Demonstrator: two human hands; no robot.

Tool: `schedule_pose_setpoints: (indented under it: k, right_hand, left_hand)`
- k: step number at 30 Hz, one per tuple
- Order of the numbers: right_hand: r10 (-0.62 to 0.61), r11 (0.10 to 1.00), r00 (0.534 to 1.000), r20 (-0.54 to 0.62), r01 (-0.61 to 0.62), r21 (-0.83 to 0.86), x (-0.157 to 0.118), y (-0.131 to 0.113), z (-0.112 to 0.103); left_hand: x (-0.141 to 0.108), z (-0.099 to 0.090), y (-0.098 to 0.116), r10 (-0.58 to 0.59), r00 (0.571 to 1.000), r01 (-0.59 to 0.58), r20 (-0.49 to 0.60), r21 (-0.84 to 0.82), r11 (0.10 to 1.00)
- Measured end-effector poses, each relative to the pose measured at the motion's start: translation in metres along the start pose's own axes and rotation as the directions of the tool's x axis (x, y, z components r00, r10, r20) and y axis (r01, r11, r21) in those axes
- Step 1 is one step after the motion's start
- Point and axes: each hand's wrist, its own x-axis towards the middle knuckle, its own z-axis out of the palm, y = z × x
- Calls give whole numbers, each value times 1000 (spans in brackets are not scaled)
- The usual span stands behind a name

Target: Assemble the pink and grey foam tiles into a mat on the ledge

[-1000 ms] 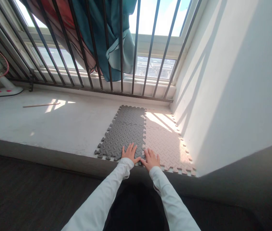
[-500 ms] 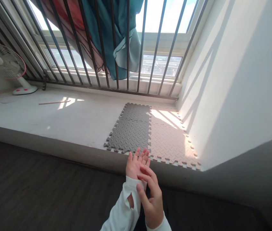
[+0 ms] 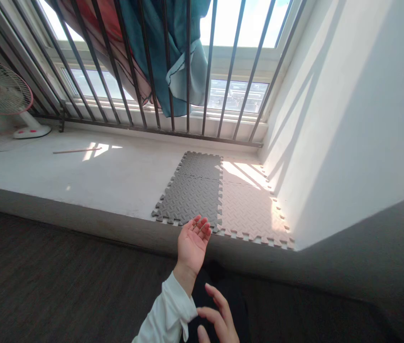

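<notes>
My left hand is held palm up in front of the ledge, fingers loosely curled and nothing in it. Its wrist is bare above the white sleeve, whose cuff sits back on the forearm. Close by on the right is my right hand, partly cut off by the bottom edge, with fingers apart. One of its fingertips lies at the cuff's edge; whether it touches the cloth I cannot tell. Beyond the left fingertips, dark grey foam mat tiles join pale pink ones on the ledge.
A white ledge runs below a barred railing and window. Teal and pink curtains hang behind the bars. On the left stand a fan and a thin stick. A white wall bounds the right.
The left cuff has slid back from the wrist onto the forearm, baring the wrist. My right hand has moved down, away from the left palm. The view has shifted slightly.
</notes>
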Motion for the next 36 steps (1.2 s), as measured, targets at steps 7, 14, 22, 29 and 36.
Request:
schedule_pose_setpoints:
  k: [7,14,22,29,36]
  right_hand:
    - [-25,959,994,-107,-6,-285,93,89,-30]
    - [-63,996,995,-83,68,59,121,33,-33]
    - [-43,998,999,33,41,53,108,21,-21]
    - [222,767,969,106,-107,-633,136,124,-27]
    - [471,619,834,287,-81,-782,168,151,-34]
  left_hand:
    - [37,-9,15,-234,972,235,-28,47,971]
    - [25,20,11,-75,995,57,-68,-235,970]
    - [33,27,-6,148,983,-116,-103,268,956]
    - [97,-24,0,131,903,-277,410,786,-552]
    - [129,-45,-12,-281,866,-459,413,436,-774]
